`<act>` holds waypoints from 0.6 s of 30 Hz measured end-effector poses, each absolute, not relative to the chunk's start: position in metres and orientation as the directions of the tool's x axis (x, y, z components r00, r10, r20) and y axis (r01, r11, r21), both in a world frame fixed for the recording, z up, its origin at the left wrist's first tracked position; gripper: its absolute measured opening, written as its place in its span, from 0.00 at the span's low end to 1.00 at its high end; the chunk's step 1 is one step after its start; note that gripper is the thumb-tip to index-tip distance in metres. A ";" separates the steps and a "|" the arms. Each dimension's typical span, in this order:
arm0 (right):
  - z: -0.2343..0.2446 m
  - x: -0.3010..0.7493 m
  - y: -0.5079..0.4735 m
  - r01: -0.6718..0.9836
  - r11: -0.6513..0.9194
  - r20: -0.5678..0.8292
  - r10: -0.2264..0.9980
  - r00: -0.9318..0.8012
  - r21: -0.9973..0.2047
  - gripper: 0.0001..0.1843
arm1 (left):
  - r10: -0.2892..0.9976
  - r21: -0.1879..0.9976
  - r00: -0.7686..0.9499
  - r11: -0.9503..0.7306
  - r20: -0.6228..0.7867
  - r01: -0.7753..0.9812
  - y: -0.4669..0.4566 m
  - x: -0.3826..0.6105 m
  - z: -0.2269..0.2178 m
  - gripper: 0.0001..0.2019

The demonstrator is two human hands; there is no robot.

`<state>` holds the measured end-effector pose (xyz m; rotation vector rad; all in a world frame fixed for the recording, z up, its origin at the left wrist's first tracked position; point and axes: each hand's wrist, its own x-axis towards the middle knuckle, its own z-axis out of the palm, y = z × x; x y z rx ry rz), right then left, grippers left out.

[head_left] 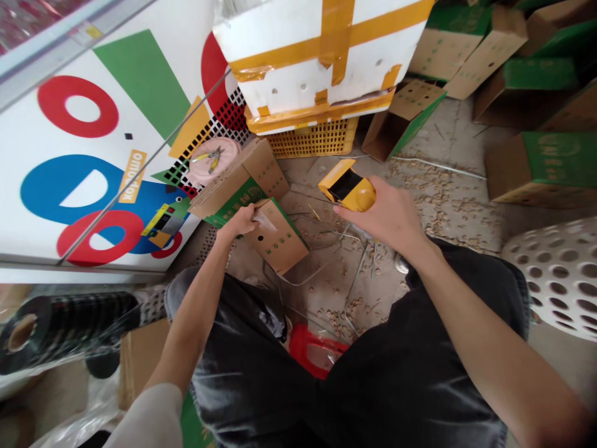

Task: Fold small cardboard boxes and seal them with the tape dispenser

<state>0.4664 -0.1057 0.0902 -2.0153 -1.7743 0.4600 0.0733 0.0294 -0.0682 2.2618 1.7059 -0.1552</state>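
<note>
My left hand [243, 220] is closed on the top edge of a small brown and green cardboard box [278, 239], which stands on the floor between my knees. A bit of clear tape shows at its corner under my fingers. My right hand [390, 214] grips a yellow tape dispenser [347, 185], held above the floor to the right of that box. Behind the box leans a stack of flattened brown and green cartons [242, 180]. I sit on a red stool [313, 350] that shows between my legs.
A white freezer [93, 155] with coloured shapes fills the left. A taped white foam box [321, 50] sits on a yellow crate [312, 138]. Several folded cartons [541, 162] lie at the back right. A white perforated stool [557, 274] stands at right. Black tape rolls [65, 323] lie at left. Debris litters the floor.
</note>
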 end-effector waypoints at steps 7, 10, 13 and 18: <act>0.087 0.468 -0.106 0.860 -0.089 0.038 0.992 0.124 -0.502 0.30 | 0.970 -0.010 0.180 -0.184 -0.161 0.983 0.018 0.091 -0.079 0.34; 0.087 0.469 -0.106 0.848 -0.077 0.034 0.993 0.111 -0.525 0.29 | 0.965 0.010 0.202 -0.203 -0.169 0.979 0.023 0.088 -0.077 0.30; 0.088 0.469 -0.106 0.830 -0.077 0.022 0.994 0.106 -0.552 0.28 | 0.947 0.086 0.265 -0.253 -0.184 0.964 0.031 0.083 -0.071 0.23; 0.089 0.470 -0.106 0.833 -0.078 0.023 0.994 0.108 -0.548 0.28 | 0.891 0.133 0.341 -0.314 -0.300 0.940 0.041 0.080 -0.056 0.15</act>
